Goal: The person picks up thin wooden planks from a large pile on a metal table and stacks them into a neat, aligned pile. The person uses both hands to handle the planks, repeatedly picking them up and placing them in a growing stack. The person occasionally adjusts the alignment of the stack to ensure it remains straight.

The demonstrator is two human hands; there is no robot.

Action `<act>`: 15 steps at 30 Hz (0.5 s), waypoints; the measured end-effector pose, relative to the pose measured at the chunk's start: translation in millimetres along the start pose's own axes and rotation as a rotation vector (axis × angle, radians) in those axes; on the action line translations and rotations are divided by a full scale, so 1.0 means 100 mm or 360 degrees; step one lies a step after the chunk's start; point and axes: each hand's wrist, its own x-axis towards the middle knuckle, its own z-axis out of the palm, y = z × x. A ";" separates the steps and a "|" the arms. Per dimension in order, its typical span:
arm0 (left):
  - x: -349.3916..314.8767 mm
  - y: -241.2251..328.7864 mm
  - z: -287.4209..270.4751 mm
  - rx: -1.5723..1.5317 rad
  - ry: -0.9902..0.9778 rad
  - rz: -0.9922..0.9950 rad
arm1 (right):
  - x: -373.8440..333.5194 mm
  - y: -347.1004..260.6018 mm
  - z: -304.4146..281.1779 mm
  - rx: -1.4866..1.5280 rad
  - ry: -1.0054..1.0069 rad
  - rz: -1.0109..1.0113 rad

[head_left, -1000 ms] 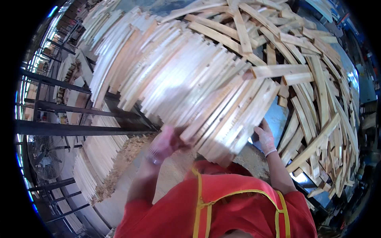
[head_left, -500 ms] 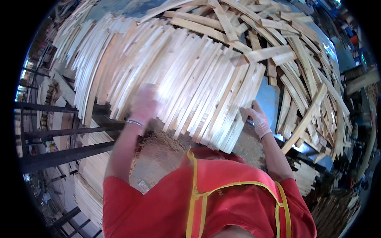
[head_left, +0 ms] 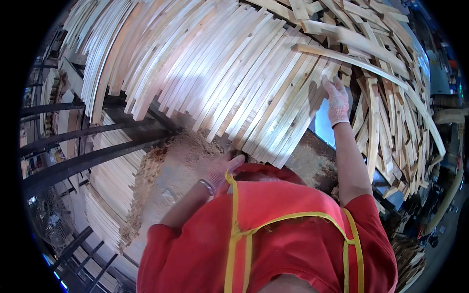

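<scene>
Pale wooden strips (head_left: 229, 78) lie side by side in a long slanting row in front of me. My right hand (head_left: 338, 102), in a pinkish-white knit glove, is at the right side of the row. Its fingertips rest against the outermost strip (head_left: 305, 115), not wrapped round it. My left hand (head_left: 222, 168), gloved likewise and with a band at the wrist, is low by the near ends of the strips, close to my red apron (head_left: 283, 195). Its fingers look stretched out, partly hidden, and I see nothing held in it.
A jumbled heap of loose wooden pieces (head_left: 386, 102) lies to the right, one long curved piece (head_left: 361, 58) reaching over the row. Dark metal bars (head_left: 93, 158) jut in from the left above stacked strips (head_left: 107, 205). Sawdust (head_left: 183, 154) covers the surface near me.
My left hand has come down and right, from over the strips to their near ends. My right hand has moved up along the row's right side. The view has shifted, and a long curved piece now crosses the heap.
</scene>
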 end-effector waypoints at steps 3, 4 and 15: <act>0.69 -0.79 0.13 -0.0905 -0.0158 -0.0142 | 0.16 0.25 -0.10 0.0110 -0.0107 0.0007; 0.77 -0.88 0.18 -0.1102 -0.0251 -0.0092 | 0.20 0.32 -0.16 0.0122 -0.0133 -0.0005; -0.16 0.25 0.05 -0.0770 -0.0368 0.0217 | 0.08 0.49 -0.40 0.0198 -0.0163 -0.0141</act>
